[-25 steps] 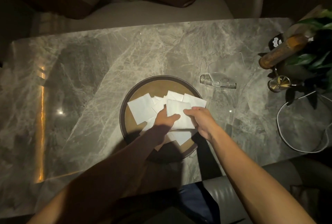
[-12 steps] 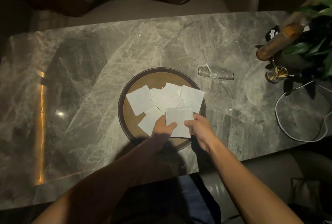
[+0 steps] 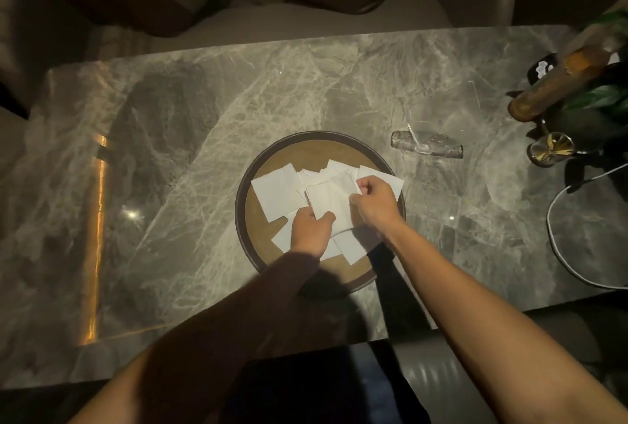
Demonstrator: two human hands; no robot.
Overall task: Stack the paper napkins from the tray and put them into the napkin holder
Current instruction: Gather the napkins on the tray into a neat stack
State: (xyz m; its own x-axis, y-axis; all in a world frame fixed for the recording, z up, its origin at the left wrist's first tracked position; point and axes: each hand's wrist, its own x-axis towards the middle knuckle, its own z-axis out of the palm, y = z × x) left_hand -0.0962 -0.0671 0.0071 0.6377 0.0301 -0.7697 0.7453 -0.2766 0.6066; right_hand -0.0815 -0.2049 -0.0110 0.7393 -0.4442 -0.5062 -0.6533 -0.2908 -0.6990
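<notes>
Tray: we see a round tray [image 3: 246, 192] with a dark rim and a tan floor, sitting on the marble table [image 3: 170, 151] just in front of us.
Loose napkins: white square paper napkins [image 3: 276, 195] lie scattered and overlapping on the tray floor, one spread flat at the left, others under and beyond our hands, one corner poking out at the near side.
Held stack: a small stack of napkins [image 3: 328, 201] is lifted slightly over the middle of the tray, tilted, gripped at two edges.
Left hand: our left hand [image 3: 311, 231] is curled closed, thumb on top, pinching the near-left corner of the stack.
Right hand: our right hand [image 3: 375, 201] is closed at the fingertips on the far-right edge of the same stack; we cannot tell whether it also grips a fresh napkin there.
Napkin holder: a clear holder [image 3: 426, 146] stands on the table just beyond the tray's right rim, apart from it, with no napkins in it.
Other things: at the table's right end are a brown cylinder [image 3: 550, 87], green leaves [image 3: 601, 100], a small gold-toned round object [image 3: 550, 148] and a white cable [image 3: 577, 236] looping over the marble.
Writing: we can read no brand, label or text anywhere; a dark object by the cylinder bears a white mark too blurred to make out.
</notes>
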